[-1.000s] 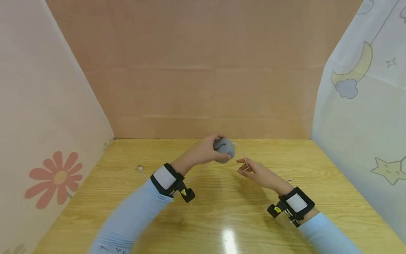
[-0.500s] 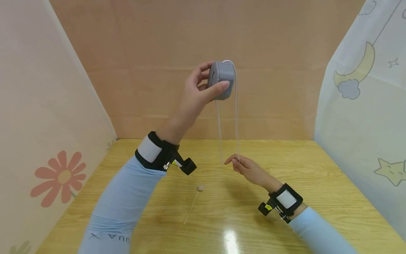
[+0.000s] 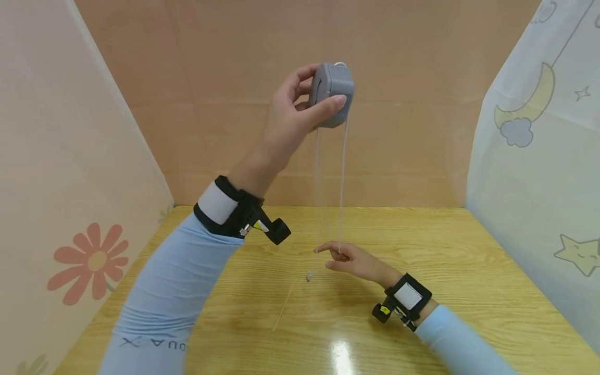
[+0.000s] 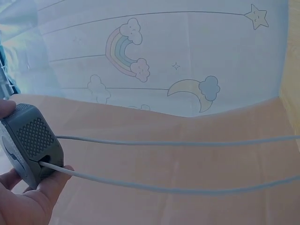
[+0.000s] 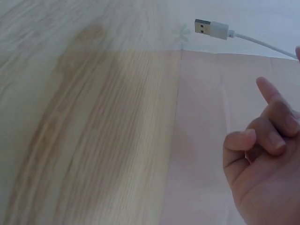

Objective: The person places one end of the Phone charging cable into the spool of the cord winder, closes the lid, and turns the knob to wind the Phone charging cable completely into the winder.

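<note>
My left hand is raised high in front of the back wall and grips a small grey perforated box between thumb and fingers. In the left wrist view the box sits at the lower left against my fingers. A thin white cable leaves the box in two strands that hang straight down. My right hand hovers just above the wooden table and pinches one strand. The cable's USB plug dangles close over the table; it shows at the top of the right wrist view, beyond my curled fingers.
A brown cardboard wall closes the back. A pale panel with a red flower print stands on the left, and a light cloth with a moon, cloud and stars on the right. A bright glare spot lies near the table's front edge.
My left hand has lifted the grey box from table height to well above it, drawing the cable taut. The plug left the table's left side. My right hand slid lower and left.
</note>
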